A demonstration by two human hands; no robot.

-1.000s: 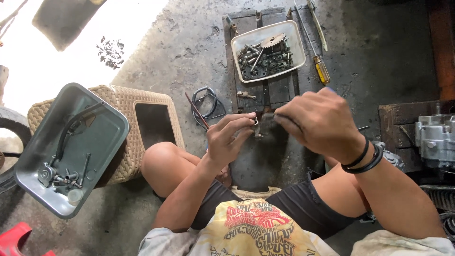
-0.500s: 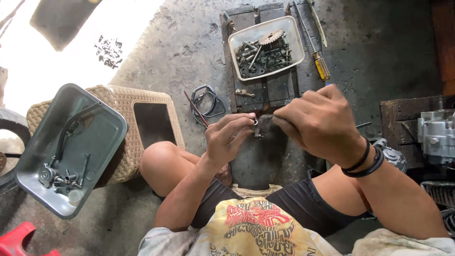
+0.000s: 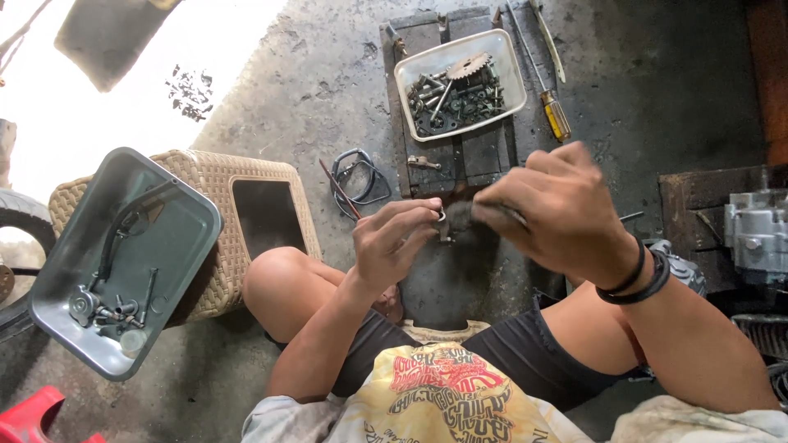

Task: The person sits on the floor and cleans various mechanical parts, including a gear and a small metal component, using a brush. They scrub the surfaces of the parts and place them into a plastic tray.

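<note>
My left hand (image 3: 392,242) pinches a small metal part (image 3: 443,220) between thumb and fingers, held above a dark wooden board (image 3: 447,279) on the floor. My right hand (image 3: 558,212) is closed on a dark rag (image 3: 461,213) pressed against that part. Two black bands ring my right wrist. I sit on the ground with my knees spread to either side.
A white tray (image 3: 505,49) with bolts and a toothed gear lies ahead, a yellow-handled screwdriver (image 3: 556,113) beside it. A grey tray (image 3: 176,246) with small parts rests on a wicker stool (image 3: 238,176) at left. Coiled cables (image 3: 359,175) lie on the concrete; an engine casing (image 3: 759,238) stands at right.
My hands stay together on the small part; the right hand with the rag has shifted slightly. The view has drifted a little.
</note>
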